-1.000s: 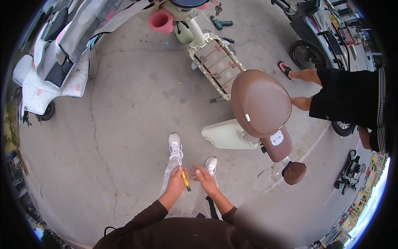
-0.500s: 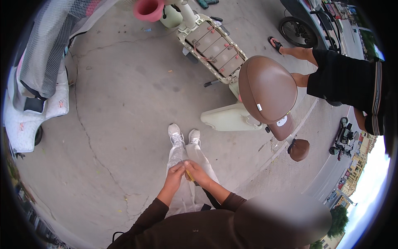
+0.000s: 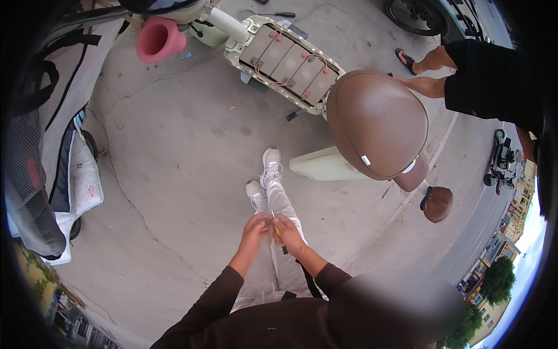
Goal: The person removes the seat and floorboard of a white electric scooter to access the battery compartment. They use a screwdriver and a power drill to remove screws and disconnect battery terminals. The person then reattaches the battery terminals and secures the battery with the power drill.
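Note:
My right hand [image 3: 288,235] is closed around a screwdriver [image 3: 278,232] with a yellow and black handle, its thin metal shaft pointing away from me. Close by the shaft, my left hand [image 3: 251,235] has its fingers bent together; whatever they pinch is too small to make out. Both hands are in front of my legs. Ahead stands a pale green electric scooter with a brown seat [image 3: 378,125]. Its floorboard is uncovered, showing a row of grey batteries [image 3: 293,63] joined by reddish wires. A pale side panel [image 3: 325,164] shows below the seat.
A person in black shorts [image 3: 482,81] and sandals stands beyond the seat, near another vehicle's wheel [image 3: 415,14]. A pink cup-shaped part [image 3: 160,39] is by the scooter's front. At left is a vehicle with a mesh basket [image 3: 26,180]. A screwdriver [image 3: 285,14] lies on the cracked pavement.
I have stepped forward, one foot ahead of the other, and the scooter appears closer. My hands have parted slightly, exposing the screwdriver's shaft. The other person has shifted too.

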### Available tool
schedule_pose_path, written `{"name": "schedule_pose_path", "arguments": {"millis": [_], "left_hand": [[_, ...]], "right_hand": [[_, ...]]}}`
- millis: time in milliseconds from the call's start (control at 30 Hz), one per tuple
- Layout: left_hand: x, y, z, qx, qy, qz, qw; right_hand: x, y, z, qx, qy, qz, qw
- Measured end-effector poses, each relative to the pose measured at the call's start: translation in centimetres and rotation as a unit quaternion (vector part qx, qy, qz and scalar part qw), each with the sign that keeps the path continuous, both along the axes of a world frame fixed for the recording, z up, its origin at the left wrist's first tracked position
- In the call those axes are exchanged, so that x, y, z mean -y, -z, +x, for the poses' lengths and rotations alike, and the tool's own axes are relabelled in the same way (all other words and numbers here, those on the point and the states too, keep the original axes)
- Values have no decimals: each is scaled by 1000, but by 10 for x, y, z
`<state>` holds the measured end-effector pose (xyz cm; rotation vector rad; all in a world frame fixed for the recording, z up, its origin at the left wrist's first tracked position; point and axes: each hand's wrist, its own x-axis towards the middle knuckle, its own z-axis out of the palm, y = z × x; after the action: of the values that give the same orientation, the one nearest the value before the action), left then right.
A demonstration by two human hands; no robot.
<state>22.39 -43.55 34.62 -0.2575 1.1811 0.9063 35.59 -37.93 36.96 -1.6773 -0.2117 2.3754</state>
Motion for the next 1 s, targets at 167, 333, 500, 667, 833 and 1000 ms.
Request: {"name": "schedule_pose_path", "arguments": {"millis": [167,333,500,667,833,1000], "left_hand": [[-56,49,-39,-102,119,-59,986],[-147,125,-76,-188,232,-86,951],[-266,228,-86,-231,223,-38,946],[-370,265,-66,-71,42,43,996],[-419,293,-41,46,-134,-12,990],[-416,293,-48,120,-195,-55,972]], "right_hand": [[-35,31,0,6,67,31,997],[-55,55,11,6,134,39,990],[-56,98,7,-2,272,-49,961],[-44,140,-35,-45,358,-117,925],[-27,165,-93,-86,440,-166,878],[-18,178,-135,-106,478,-182,852]]}}
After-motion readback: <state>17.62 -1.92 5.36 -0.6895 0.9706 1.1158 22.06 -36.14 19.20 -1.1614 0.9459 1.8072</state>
